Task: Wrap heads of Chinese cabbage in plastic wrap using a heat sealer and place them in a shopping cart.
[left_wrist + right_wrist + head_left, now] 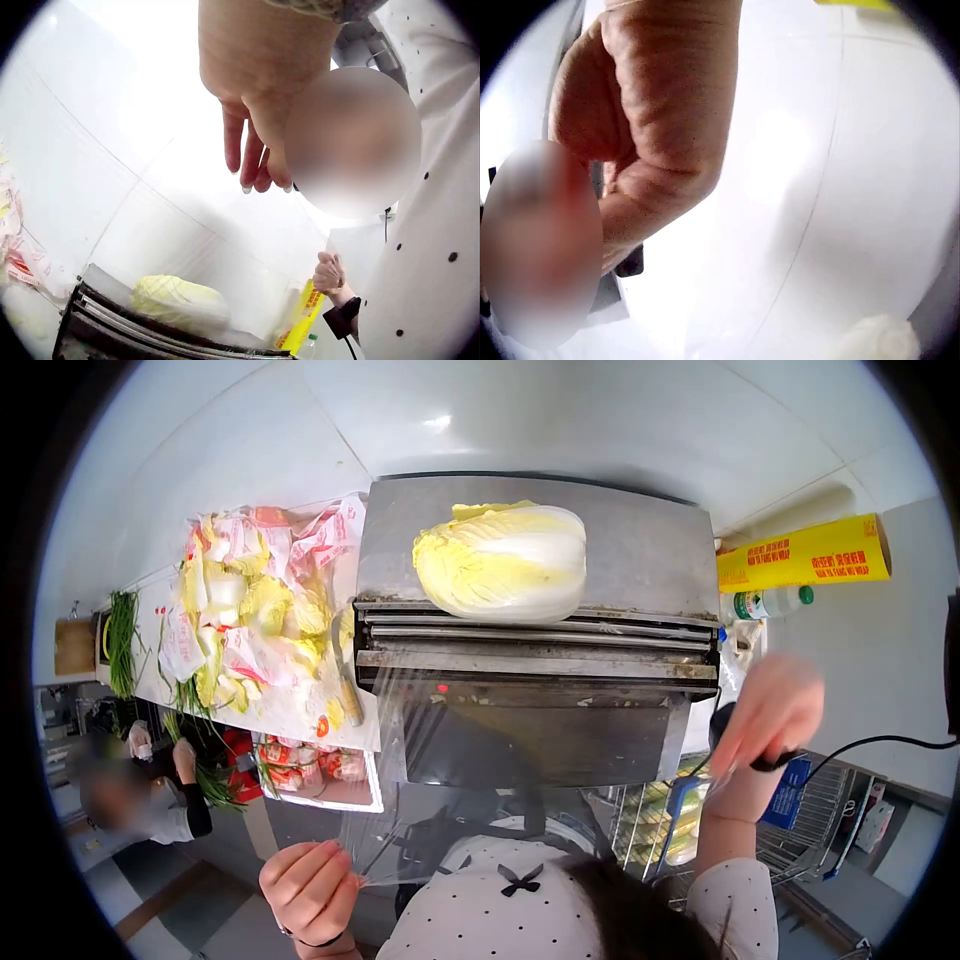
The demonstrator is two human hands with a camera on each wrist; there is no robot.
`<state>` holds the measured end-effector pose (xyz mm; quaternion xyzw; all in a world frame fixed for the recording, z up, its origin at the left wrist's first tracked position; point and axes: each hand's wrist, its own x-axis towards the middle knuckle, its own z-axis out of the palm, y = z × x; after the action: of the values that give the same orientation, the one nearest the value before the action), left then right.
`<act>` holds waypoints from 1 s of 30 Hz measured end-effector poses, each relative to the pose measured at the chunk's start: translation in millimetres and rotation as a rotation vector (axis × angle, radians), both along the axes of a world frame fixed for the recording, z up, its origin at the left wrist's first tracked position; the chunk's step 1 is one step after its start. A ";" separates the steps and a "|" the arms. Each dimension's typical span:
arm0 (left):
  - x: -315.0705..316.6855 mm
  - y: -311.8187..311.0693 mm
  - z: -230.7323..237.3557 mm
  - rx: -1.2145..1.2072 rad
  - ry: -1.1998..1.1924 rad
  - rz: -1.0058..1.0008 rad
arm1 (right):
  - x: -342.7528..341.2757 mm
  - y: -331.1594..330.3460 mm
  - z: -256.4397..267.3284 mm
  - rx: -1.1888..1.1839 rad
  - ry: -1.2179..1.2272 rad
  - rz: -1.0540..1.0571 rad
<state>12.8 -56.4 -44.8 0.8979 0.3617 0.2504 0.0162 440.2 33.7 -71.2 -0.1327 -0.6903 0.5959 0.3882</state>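
Nearest, below a dotted white shirt [490, 915]'s shoulders, the left hand [312, 892] curls its fingers and pinches the edge of clear plastic film [398, 718]. The right hand [772, 710], raised and blurred, has a tightly curled grip; it seems to pinch film too, though its fingertips are unclear. A wire shopping cart [815, 830] stands near that arm.

The film runs up from the steel wrapping machine [540, 745]. Beyond its rollers, a napa cabbage [505, 563] lies on its side on the machine's top, apart from both hands. To the left, cabbage leaves [265, 605] cover a white surface [280, 726]; to the right are a yellow box [805, 558] and a green-capped bottle [770, 602]. The white wall [560, 420] is farthest.
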 end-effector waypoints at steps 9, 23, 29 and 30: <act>13.5 52.5 13.4 0.110 -0.244 0.172 | -23.8 94.9 -35.9 -0.134 -0.444 -0.759; 20.9 89.9 28.3 0.189 -0.169 -0.064 | -89.0 79.5 -48.8 0.638 -0.852 -0.642; 24.2 94.5 30.1 0.217 -0.168 -0.066 | -95.7 74.7 -54.8 0.724 -0.893 -0.713; 24.1 95.1 30.2 0.220 -0.165 -0.063 | -96.9 74.4 -55.7 0.738 -0.899 -0.730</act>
<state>36.9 38.7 -14.6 0.8816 0.3009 0.3609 -0.0450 343.3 108.0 -126.9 -0.4505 -0.8532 0.0396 0.2598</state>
